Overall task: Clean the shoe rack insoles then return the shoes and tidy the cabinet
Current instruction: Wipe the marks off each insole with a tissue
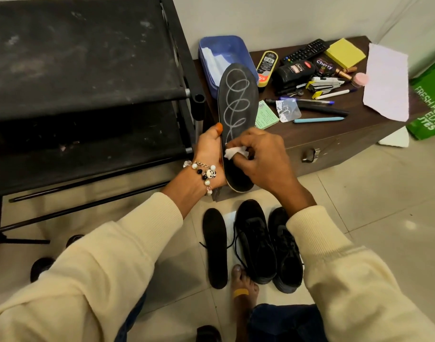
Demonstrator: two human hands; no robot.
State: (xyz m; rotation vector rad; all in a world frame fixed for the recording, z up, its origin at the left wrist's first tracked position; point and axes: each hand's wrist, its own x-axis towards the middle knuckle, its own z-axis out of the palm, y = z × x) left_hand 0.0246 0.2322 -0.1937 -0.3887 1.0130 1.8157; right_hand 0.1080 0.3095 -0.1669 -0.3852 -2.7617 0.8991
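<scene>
Lying on the floor: second insole (215, 248) left of the pair of shoes (269, 245). Standing left: shoe rack (88, 95); right of it, cabinet (335, 134), carrying tub (224, 53) at its rear left corner, pens (317, 114) and remote (305, 50) further right. Bag (431, 104) sitting beyond, at far right.

The tiled floor (374, 213) carries a black shoe rack (88, 95), a dark wooden cabinet (335, 141), a green bag (429, 107), a pair of black shoes (268, 243) and a loose black insole (215, 245) just beside them.
</scene>
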